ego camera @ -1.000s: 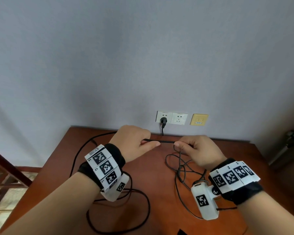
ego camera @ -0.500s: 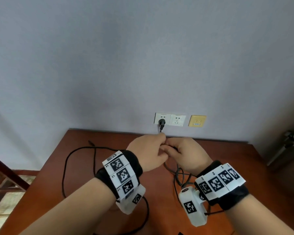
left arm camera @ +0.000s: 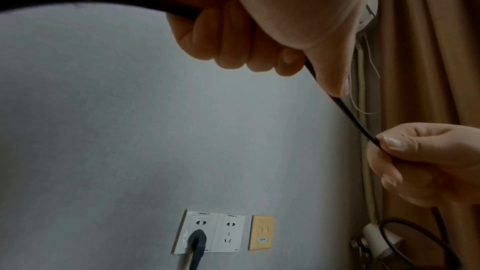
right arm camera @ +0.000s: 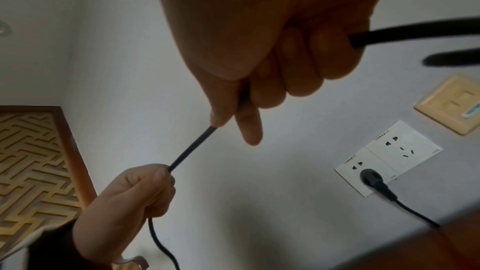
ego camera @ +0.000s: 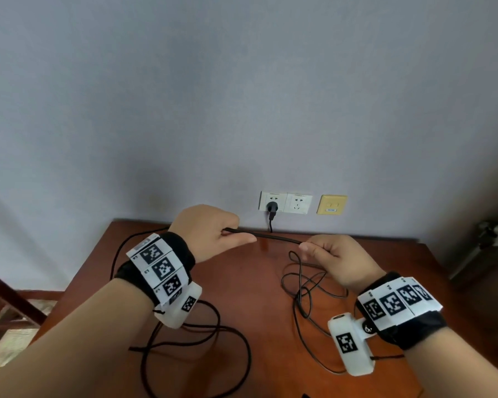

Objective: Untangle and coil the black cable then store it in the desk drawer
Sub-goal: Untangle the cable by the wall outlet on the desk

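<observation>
A black cable runs taut between my two hands above the brown desk. My left hand grips it in curled fingers at the left; in the left wrist view the cable passes under the thumb. My right hand pinches the cable between thumb and forefinger, seen also in the right wrist view, where the cable stretches to the other hand. Loose tangled loops lie on the desk under my right hand, and wider loops lie under my left wrist. No drawer is in view.
A black plug sits in a white wall socket, its cord dropping behind the desk's back edge. A yellow wall plate is to its right. A dark wooden frame stands left of the desk; curtain hangs right.
Half a second ago my hands were together over the desk's back edge. They have since drawn apart, left hand going left and right hand right, stretching a straight length of cable between them.
</observation>
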